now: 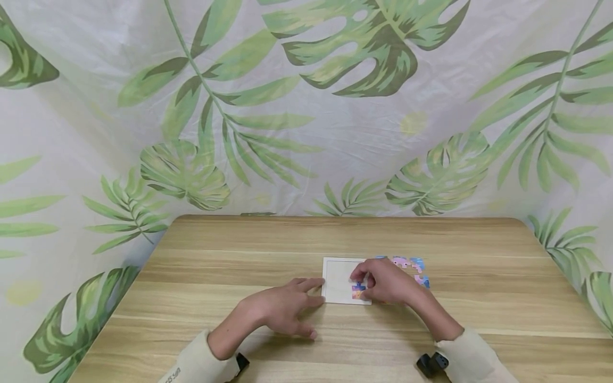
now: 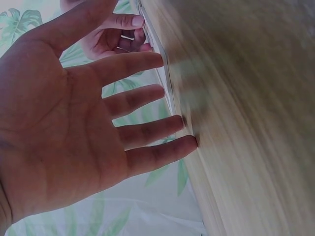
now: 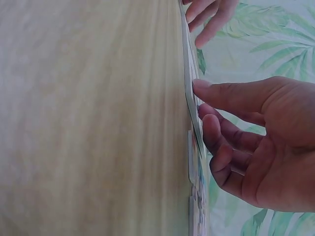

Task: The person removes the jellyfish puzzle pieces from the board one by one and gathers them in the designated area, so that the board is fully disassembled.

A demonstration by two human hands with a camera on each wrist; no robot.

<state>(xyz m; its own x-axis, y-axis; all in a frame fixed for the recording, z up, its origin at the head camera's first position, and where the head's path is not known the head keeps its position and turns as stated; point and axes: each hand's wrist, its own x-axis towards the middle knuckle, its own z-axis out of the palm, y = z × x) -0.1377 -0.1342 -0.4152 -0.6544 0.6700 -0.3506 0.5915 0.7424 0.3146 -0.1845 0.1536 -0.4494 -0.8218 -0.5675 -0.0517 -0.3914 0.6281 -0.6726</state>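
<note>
A white square puzzle tray (image 1: 335,282) lies flat on the table. In its lower right corner are colourful jigsaw puzzle pieces (image 1: 357,293), blue-purple above orange-yellow. My right hand (image 1: 390,282) bends over that corner, thumb and index finger around the blue-purple piece; the fingers partly cover it. In the right wrist view, the thumb of the right hand (image 3: 256,132) touches the tray's surface and the other fingers curl. My left hand (image 1: 287,306) rests at the tray's left edge, fingers spread. The left wrist view shows the left hand (image 2: 93,108) palm-on, fingertips at the tray edge and table.
Several loose puzzle pieces (image 1: 417,264) in pink and blue lie right of the tray, partly hidden behind the right hand and wrist. The wood-grain table (image 1: 230,239) reaches back to a leaf-patterned cloth (image 1: 268,133).
</note>
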